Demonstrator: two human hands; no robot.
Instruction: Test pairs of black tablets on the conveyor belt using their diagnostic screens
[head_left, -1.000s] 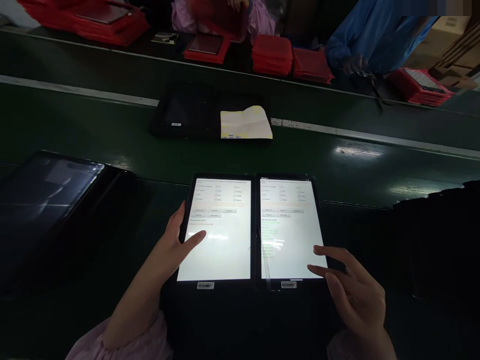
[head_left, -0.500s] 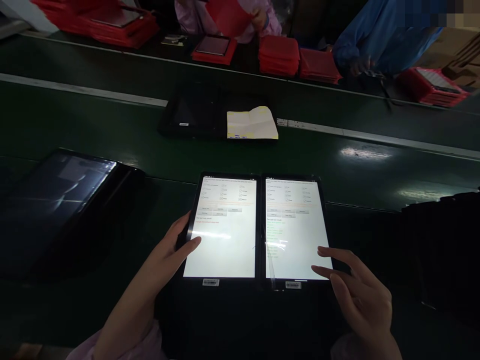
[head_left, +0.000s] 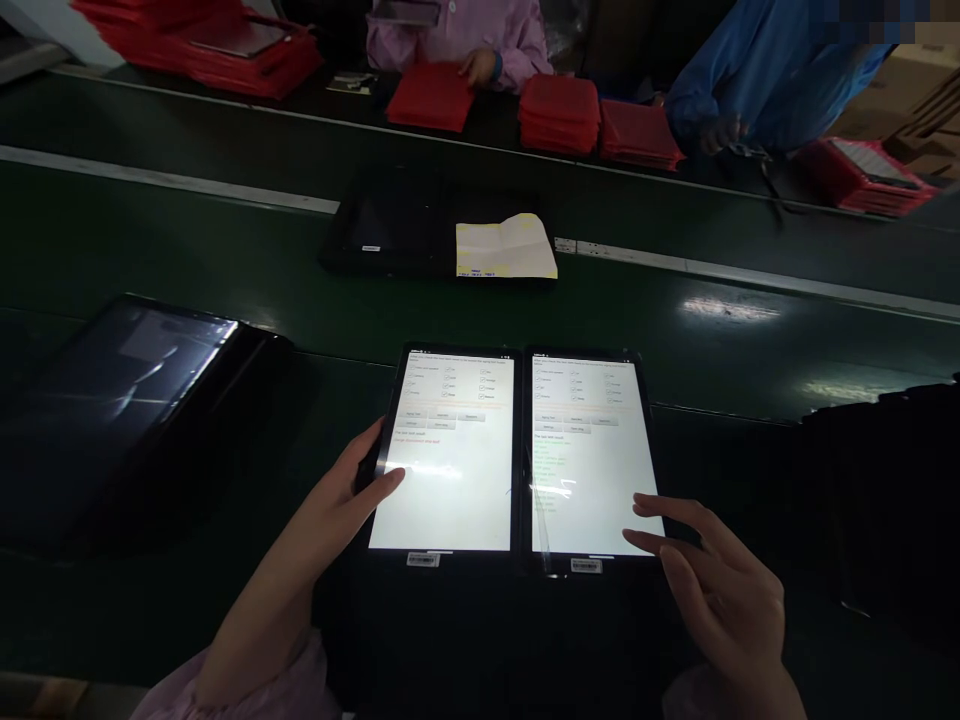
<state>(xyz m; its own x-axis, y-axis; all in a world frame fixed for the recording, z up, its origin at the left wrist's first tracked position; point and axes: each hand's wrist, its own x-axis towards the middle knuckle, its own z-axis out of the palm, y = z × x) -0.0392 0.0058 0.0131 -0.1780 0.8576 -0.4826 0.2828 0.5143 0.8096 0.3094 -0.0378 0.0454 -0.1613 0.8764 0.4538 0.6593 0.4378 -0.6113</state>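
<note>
The left tablet (head_left: 457,505), lying near and just left of the right tablet (head_left: 589,525), is held by its left edge in the left hand (head_left: 337,512), thumb over the lit face. Nothing is gripped by the right hand (head_left: 727,585); its fingers are loosely parted at the right tablet's near right corner (whether the glass is touched cannot be told). Both tablets are probably best kept flat, with the text left uncovered and fingertip pressure light.

A long green worktop (head_left: 630,325), co-workers (head_left: 525,45) and red pouches (head_left: 559,115) suggest a factory workshop
</note>
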